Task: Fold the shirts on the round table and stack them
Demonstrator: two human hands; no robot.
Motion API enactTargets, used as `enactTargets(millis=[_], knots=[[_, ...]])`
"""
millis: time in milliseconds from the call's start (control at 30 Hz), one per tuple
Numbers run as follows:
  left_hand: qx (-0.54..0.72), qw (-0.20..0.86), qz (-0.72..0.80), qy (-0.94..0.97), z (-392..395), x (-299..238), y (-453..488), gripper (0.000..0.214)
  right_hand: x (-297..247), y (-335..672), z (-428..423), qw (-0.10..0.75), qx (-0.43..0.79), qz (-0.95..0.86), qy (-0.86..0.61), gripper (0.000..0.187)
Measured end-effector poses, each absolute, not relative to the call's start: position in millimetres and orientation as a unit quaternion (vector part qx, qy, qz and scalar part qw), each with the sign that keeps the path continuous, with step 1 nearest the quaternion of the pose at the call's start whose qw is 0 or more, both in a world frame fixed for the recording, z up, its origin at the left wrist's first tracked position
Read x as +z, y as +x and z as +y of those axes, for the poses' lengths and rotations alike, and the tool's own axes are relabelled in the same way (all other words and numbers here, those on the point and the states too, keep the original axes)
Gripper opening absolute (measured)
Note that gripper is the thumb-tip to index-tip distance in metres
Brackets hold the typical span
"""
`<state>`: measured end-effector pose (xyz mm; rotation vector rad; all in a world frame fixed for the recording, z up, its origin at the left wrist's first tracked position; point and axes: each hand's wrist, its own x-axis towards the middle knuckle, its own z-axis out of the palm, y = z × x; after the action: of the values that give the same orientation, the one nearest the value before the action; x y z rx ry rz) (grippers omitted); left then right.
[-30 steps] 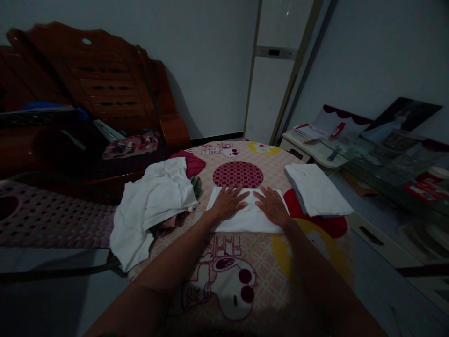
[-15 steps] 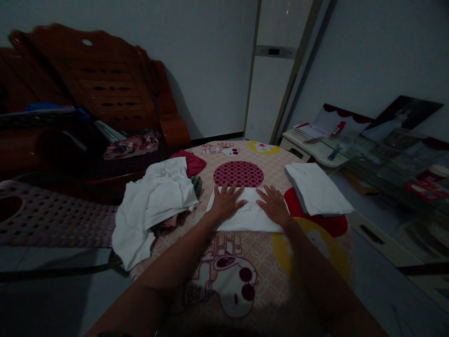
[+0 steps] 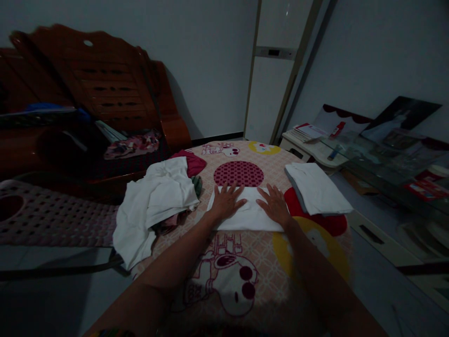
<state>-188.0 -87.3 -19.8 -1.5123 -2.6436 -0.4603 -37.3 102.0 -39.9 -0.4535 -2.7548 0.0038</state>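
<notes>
A folded white garment (image 3: 250, 219) lies flat on the round table, its long side across in front of me. My left hand (image 3: 226, 202) rests palm down on its left part, fingers spread. On its right part lies my right hand (image 3: 275, 205), also flat with the fingers apart. Neither hand grips the cloth. To the left is a loose heap of clothes with a crumpled white garment (image 3: 164, 187) on top. At the right sits a stack of folded clothes (image 3: 317, 189), white above grey.
A patterned tablecloth (image 3: 259, 299) covers the table. Behind the heap stands a wooden bench (image 3: 112, 93) with clothes on its seat. A glass-topped cabinet (image 3: 379, 164) holding papers and small items is at the right. A tall white air conditioner (image 3: 271, 89) stands at the back.
The fingers of my right hand have drawn slightly closer together. My left hand and the folded garment stay in place.
</notes>
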Motion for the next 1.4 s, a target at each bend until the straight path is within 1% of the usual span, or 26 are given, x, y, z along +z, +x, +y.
enactTargets(millis=[67,400,600,733,933,1033,1133,1233,1300,1400], knots=[[-0.151,0.033,-0.856,-0.493,-87.9,-19.0,-187.4,0.063,-39.2,-36.8,101.4,0.182,-0.003,-0.971,-0.158,0.056],[-0.138,0.027,-0.861,-0.489,-85.3,-19.6,-186.1,0.064,-37.7,-37.8,100.8,0.164,-0.01,-0.976,-0.142,0.055],[-0.145,0.033,-0.856,-0.496,-86.6,-22.3,-190.1,0.064,-40.3,-37.9,103.4,0.18,-0.011,-0.974,-0.14,0.053],[-0.159,0.024,-0.851,-0.499,-87.9,-22.0,-191.5,0.06,-40.6,-38.2,103.5,0.178,-0.012,-0.974,-0.141,0.053],[-0.151,0.021,-0.856,-0.494,-85.7,-18.6,-187.7,0.06,-39.9,-38.3,102.8,0.179,-0.009,-0.973,-0.144,0.053],[-0.182,0.002,-0.851,-0.492,-87.0,-18.8,-195.1,0.057,-38.0,-38.0,103.6,0.171,-0.006,-0.974,-0.146,0.054],[-0.251,-0.009,-0.842,-0.478,-92.9,-21.7,-211.8,0.052,-37.0,-37.8,104.4,0.169,0.005,-0.974,-0.148,0.053],[-0.294,0.022,-0.845,-0.446,-102.4,-25.9,-231.6,0.047,-40.1,-38.1,105.5,0.185,0.024,-0.972,-0.146,0.052],[-0.291,0.042,-0.857,-0.424,-108.8,-28.3,-242.5,0.043,-44.7,-39.0,107.2,0.205,0.045,-0.968,-0.142,0.051],[-0.27,0.043,-0.867,-0.417,-115.1,-29.7,-252.7,0.038,-52.3,-41.0,113.0,0.247,0.094,-0.955,-0.136,0.049]])
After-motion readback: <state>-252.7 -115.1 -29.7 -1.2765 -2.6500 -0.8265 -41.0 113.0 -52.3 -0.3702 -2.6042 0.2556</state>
